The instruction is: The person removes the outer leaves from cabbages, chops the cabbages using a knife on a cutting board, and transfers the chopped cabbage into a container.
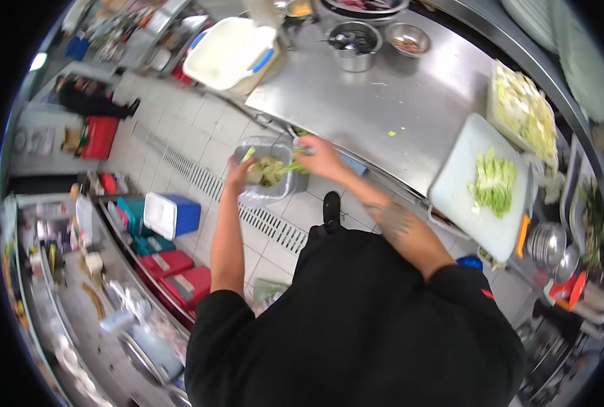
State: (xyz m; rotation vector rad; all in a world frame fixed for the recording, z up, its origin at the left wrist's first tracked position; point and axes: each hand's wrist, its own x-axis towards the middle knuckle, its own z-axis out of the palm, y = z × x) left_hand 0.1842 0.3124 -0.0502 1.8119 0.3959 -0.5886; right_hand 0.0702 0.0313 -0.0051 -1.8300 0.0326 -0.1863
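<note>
Over a grey lined bin (pixel 237 152) on the floor, both my hands are at work. Pale green vegetable scraps (pixel 270 171) lie in the bin. My left hand (pixel 237 176) is at the bin's left side, closed, with a strip of green vegetable (pixel 249 154) at its fingertips. At the right side of the bin, near the counter edge, my right hand (pixel 321 157) is closed on a green leafy piece (pixel 292 167). Something small and whitish also shows at its fingers, too blurred to name.
On the steel counter (pixel 356 102) lie a white cutting board (pixel 461 176) with chopped cabbage (pixel 495 180), a tub of cut cabbage (pixel 526 112), a steel pot (pixel 354 60) and a small bowl (pixel 408 41). A white basin (pixel 229 51) stands beyond. Low shelving with red lids (pixel 187 278) is at left.
</note>
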